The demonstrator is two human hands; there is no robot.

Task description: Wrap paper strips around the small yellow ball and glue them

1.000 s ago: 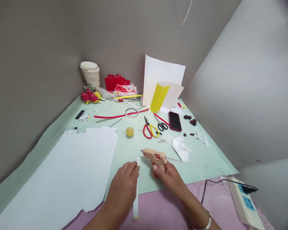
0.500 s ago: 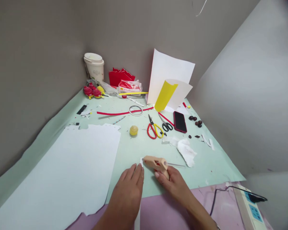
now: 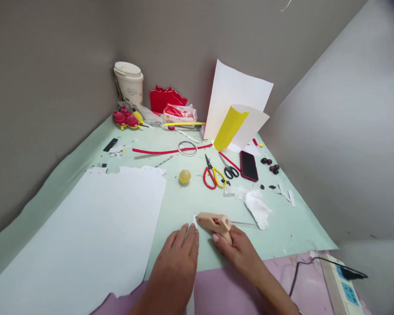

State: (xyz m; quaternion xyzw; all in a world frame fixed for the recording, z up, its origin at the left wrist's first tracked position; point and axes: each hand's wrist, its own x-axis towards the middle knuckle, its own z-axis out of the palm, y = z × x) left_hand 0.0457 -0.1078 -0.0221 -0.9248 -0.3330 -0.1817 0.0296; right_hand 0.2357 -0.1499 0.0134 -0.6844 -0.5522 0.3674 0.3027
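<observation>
My right hand is closed around the handle of a beige hot glue gun, with a clear glue stick poking out of its back. The gun's nozzle meets the far end of a narrow white paper strip. My left hand lies flat over that strip, fingers stretched out and pressing it to the green mat. Most of the strip is hidden beneath the hand; its near end shows at the table's front edge. Beyond the hands sits a small yellow ball-shaped piece.
A large white sheet covers the left. Ahead are red-and-yellow scissors, black scissors, a phone and crumpled tissue. A lidded cup and standing paper are at the back. A power strip is front right.
The camera view has shifted slightly. Both hands, the glue gun and the strip keep nearly the same places relative to each other.
</observation>
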